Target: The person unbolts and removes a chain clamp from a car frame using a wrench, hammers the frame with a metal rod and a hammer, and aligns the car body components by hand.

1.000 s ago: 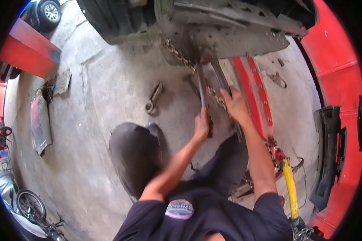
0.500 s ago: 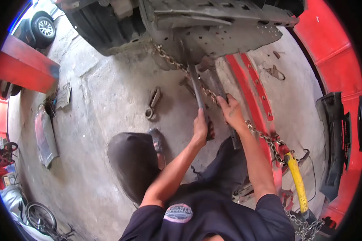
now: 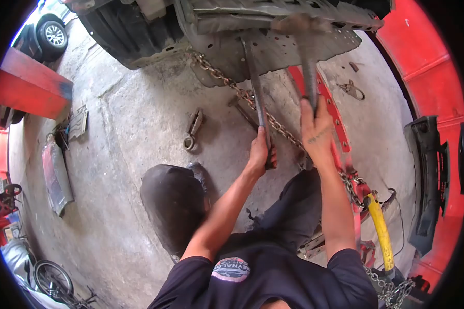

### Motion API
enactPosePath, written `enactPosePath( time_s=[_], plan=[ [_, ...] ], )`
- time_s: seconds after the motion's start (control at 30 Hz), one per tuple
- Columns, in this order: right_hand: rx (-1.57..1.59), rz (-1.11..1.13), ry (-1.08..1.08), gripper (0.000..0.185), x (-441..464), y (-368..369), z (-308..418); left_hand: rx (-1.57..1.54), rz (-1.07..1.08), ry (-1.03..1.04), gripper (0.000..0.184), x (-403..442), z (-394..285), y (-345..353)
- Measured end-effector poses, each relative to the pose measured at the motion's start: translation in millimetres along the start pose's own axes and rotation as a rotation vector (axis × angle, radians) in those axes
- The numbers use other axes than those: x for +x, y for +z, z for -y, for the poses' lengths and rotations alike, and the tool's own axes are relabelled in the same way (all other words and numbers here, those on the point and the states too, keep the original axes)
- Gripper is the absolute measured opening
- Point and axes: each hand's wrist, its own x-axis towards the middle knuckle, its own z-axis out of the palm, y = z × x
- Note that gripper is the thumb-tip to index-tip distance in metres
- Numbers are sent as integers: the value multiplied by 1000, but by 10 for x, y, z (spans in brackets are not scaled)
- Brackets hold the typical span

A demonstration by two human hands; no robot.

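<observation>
My left hand is wrapped round the lower end of a long metal bar. The bar's far end meets the bare metal underside panel of a vehicle. Closed round a hammer, my right hand has it raised beside the bar; its head is motion-blurred in front of the panel's edge. A taut chain runs from the panel, behind the bar, down to the right. Below the chain, a hammer-like tool lies on the floor, partly hidden by my left hand.
A metal pulling clamp lies on the concrete floor. To the right are a red slotted beam, a yellow cylinder with chains, and a black bumper. A red post stands left, near a wrapped panel.
My right hand has swung the hammer up and forward, from beside the bar's lower part to the panel's edge. My left hand keeps the bar in nearly the same place.
</observation>
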Motion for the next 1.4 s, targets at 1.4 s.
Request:
enactPosePath(
  time_s=[1.4],
  plan=[
    [406, 243, 504, 32, -466, 178, -781, 190, -237, 30, 54, -632, 127, -235]
  ],
)
